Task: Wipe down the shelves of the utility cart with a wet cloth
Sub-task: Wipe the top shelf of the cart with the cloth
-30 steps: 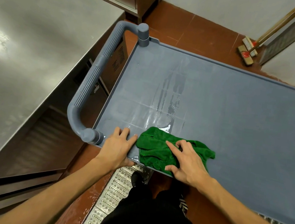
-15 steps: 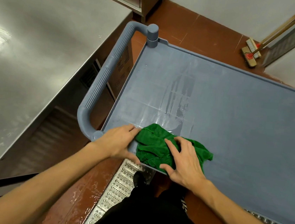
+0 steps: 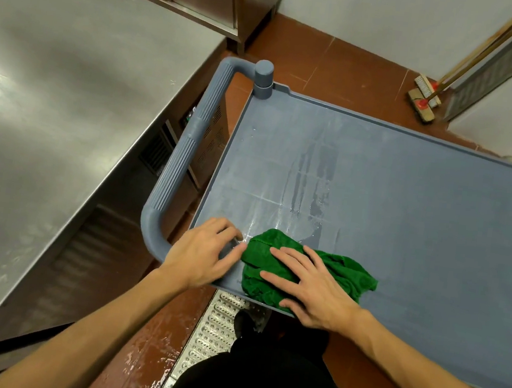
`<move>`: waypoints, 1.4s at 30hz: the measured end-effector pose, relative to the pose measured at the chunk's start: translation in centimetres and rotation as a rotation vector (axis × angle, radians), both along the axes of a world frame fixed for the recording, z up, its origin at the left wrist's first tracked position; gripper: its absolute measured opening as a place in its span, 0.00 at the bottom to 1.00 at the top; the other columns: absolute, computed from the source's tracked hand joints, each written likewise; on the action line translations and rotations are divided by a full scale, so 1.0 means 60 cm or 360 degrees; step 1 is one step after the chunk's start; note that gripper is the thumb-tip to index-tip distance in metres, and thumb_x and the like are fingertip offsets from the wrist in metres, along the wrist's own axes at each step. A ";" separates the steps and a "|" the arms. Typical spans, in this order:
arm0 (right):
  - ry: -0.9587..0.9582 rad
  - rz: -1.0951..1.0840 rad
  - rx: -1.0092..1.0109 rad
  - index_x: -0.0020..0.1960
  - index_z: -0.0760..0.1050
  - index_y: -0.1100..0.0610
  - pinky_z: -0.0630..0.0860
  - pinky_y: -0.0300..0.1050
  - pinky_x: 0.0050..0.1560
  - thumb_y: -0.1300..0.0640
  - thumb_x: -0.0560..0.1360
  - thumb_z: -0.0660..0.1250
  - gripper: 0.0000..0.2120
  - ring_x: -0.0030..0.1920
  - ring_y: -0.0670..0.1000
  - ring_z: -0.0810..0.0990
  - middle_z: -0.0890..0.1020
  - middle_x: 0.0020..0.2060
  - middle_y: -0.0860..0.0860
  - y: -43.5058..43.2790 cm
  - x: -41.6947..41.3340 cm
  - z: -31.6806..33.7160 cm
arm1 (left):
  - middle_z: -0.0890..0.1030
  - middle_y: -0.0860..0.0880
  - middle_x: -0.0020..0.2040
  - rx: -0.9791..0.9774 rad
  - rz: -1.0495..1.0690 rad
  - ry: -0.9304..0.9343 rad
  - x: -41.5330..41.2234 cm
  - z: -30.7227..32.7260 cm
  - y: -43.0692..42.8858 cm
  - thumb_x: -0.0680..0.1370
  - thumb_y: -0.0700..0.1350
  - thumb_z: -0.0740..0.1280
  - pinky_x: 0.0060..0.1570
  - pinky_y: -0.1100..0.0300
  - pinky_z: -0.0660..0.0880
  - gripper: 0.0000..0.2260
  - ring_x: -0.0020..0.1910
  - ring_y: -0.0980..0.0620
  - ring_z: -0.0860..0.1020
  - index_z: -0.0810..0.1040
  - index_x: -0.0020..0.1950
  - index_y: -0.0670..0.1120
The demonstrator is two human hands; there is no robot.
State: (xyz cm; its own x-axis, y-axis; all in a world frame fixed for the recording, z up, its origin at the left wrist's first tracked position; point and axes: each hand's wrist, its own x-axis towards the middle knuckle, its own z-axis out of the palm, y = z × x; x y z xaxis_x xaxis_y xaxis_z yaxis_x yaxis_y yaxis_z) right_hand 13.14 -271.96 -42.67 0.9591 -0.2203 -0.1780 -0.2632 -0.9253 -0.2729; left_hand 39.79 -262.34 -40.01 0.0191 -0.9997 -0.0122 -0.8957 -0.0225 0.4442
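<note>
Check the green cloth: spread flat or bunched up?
Bunched. The green cloth lies in crumpled folds on the cart shelf, pressed under the flat right hand.

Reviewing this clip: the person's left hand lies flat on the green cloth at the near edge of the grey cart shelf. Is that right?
Not quite. In the head view it is the right hand that lies flat on the green cloth at the near edge of the grey cart shelf; the left hand rests on the shelf's corner beside the cloth.
</note>
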 end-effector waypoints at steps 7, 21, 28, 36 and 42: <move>0.0024 -0.0263 -0.0043 0.78 0.59 0.47 0.58 0.65 0.74 0.59 0.63 0.74 0.47 0.78 0.58 0.58 0.57 0.79 0.59 0.042 0.014 -0.017 | 0.78 0.52 0.60 0.0060 -0.0071 -0.0087 0.003 -0.015 -0.005 0.81 0.60 0.62 0.56 0.57 0.76 0.18 0.59 0.52 0.76 0.79 0.61 0.49; -0.0324 -0.0525 -0.0099 0.62 0.71 0.52 0.68 0.50 0.56 0.66 0.67 0.74 0.26 0.55 0.57 0.73 0.72 0.55 0.55 -0.074 0.059 -0.029 | 0.73 0.56 0.62 0.0318 0.0087 -0.0043 0.016 -0.003 -0.016 0.79 0.65 0.59 0.46 0.51 0.80 0.21 0.59 0.54 0.76 0.73 0.66 0.55; -0.0327 -0.0653 -0.0138 0.63 0.73 0.52 0.68 0.53 0.58 0.71 0.66 0.71 0.29 0.58 0.59 0.72 0.73 0.58 0.57 -0.141 0.071 -0.037 | 0.73 0.58 0.62 0.0354 0.0062 -0.0029 0.015 -0.003 -0.017 0.79 0.64 0.58 0.47 0.54 0.80 0.19 0.58 0.56 0.76 0.73 0.65 0.56; -0.0340 -0.0810 -0.0141 0.63 0.74 0.52 0.68 0.54 0.58 0.73 0.64 0.69 0.31 0.57 0.60 0.71 0.73 0.58 0.58 -0.239 0.087 -0.039 | 0.72 0.58 0.62 0.0353 0.0083 0.0017 0.013 0.000 -0.018 0.79 0.61 0.61 0.53 0.57 0.78 0.17 0.59 0.58 0.74 0.72 0.65 0.57; -0.0277 -0.0990 -0.0160 0.64 0.72 0.52 0.68 0.55 0.56 0.74 0.63 0.67 0.33 0.58 0.63 0.70 0.71 0.60 0.60 -0.343 0.106 -0.034 | 0.72 0.57 0.63 0.0354 0.0118 0.0038 0.013 -0.003 -0.019 0.79 0.59 0.63 0.55 0.56 0.78 0.16 0.60 0.56 0.74 0.72 0.65 0.56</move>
